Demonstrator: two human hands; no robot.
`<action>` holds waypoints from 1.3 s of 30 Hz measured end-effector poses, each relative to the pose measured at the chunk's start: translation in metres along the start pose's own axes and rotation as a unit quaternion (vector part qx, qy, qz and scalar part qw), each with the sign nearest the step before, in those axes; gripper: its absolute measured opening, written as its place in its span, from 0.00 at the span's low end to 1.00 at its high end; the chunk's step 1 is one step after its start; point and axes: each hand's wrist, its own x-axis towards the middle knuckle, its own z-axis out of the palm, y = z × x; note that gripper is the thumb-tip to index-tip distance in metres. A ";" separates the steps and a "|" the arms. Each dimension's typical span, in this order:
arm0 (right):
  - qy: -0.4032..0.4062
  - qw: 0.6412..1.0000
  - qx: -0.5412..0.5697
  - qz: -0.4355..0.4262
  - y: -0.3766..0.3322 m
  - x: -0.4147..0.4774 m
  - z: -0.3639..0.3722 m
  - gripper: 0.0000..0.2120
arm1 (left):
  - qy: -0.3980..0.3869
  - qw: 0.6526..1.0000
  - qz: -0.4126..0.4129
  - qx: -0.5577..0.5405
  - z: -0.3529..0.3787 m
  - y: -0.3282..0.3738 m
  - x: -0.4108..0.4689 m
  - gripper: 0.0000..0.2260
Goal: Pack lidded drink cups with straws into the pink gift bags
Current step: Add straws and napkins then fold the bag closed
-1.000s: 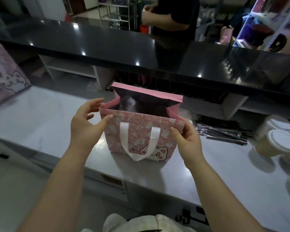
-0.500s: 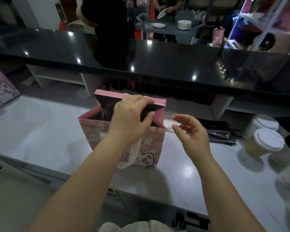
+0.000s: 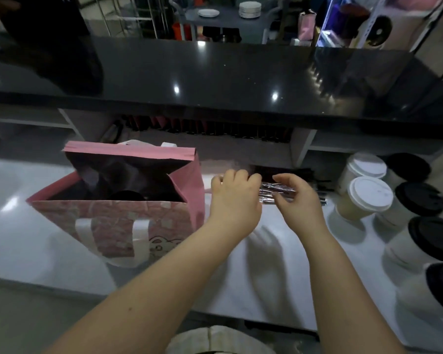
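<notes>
Bag (image 3: 113, 218): open on the counter (image 3: 266, 264), maybe one dark lid inside, too dim to be sure.
Straws (image 3: 278, 192): at the bag's 3 o'clock, between both hands.
Right hand (image 3: 296, 200): fingers pinching straws.
Left hand (image 3: 234, 198): curled over their end, grasp unclear.
Cups (image 3: 366, 198): further toward 3 o'clock, unpacked.
Progress: early, I'd say. Straws and cups remain.

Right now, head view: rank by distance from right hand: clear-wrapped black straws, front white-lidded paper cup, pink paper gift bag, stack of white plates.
1. clear-wrapped black straws: at the right hand's fingertips.
2. front white-lidded paper cup: just to its right.
3. pink paper gift bag: left, past the left hand.
4. stack of white plates: far background.
</notes>
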 end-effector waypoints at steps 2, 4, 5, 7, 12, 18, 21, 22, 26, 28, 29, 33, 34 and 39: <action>-0.012 1.000 -0.015 0.001 0.012 0.002 0.002 0.18 | -0.032 0.999 -0.017 0.018 0.023 -0.006 0.002 0.18; -0.033 0.999 -0.040 -0.009 0.023 0.004 0.007 0.18 | -0.065 0.997 -0.033 0.030 0.045 -0.016 0.002 0.21; -0.043 0.998 -0.051 -0.011 0.028 0.005 0.011 0.17 | -0.083 0.995 -0.045 0.033 0.055 -0.021 0.002 0.22; -0.064 0.996 -0.064 -0.014 0.036 0.009 0.019 0.17 | -0.114 0.990 -0.070 0.038 0.072 -0.028 0.003 0.23; -0.125 0.988 -0.089 -0.031 0.044 0.042 0.047 0.16 | -0.091 0.992 -0.079 0.042 0.090 -0.037 0.012 0.25; -0.200 0.970 -0.131 -0.036 0.039 0.103 0.094 0.15 | -0.062 0.993 -0.096 0.019 0.081 -0.067 0.019 0.25; -0.233 0.952 -0.197 -0.031 0.042 0.120 0.117 0.17 | -0.060 0.993 -0.099 0.004 0.079 -0.088 0.015 0.24; -0.237 0.948 -0.212 -0.030 0.043 0.125 0.123 0.18 | -0.057 0.993 -0.098 -0.004 0.079 -0.094 0.015 0.23; -0.238 0.939 -0.249 -0.020 0.045 0.135 0.146 0.25 | -0.045 0.993 -0.108 -0.023 0.083 -0.105 0.021 0.22; -0.232 0.936 -0.263 -0.011 0.048 0.135 0.153 0.27 | -0.033 0.993 -0.108 -0.029 0.086 -0.108 0.026 0.22; -0.228 0.937 -0.266 -0.010 0.050 0.135 0.156 0.27 | -0.027 0.994 -0.105 -0.029 0.086 -0.111 0.028 0.22; -0.202 0.947 -0.248 -0.032 0.059 0.130 0.158 0.20 | -0.006 0.993 -0.114 -0.032 0.086 -0.128 0.033 0.22; -0.196 0.950 -0.240 -0.033 0.060 0.130 0.158 0.18 | -0.006 0.991 -0.128 -0.033 0.085 -0.131 0.035 0.22; -0.136 0.969 -0.205 -0.033 0.059 0.124 0.164 0.05 | -0.044 0.989 -0.140 -0.019 0.090 -0.121 0.046 0.21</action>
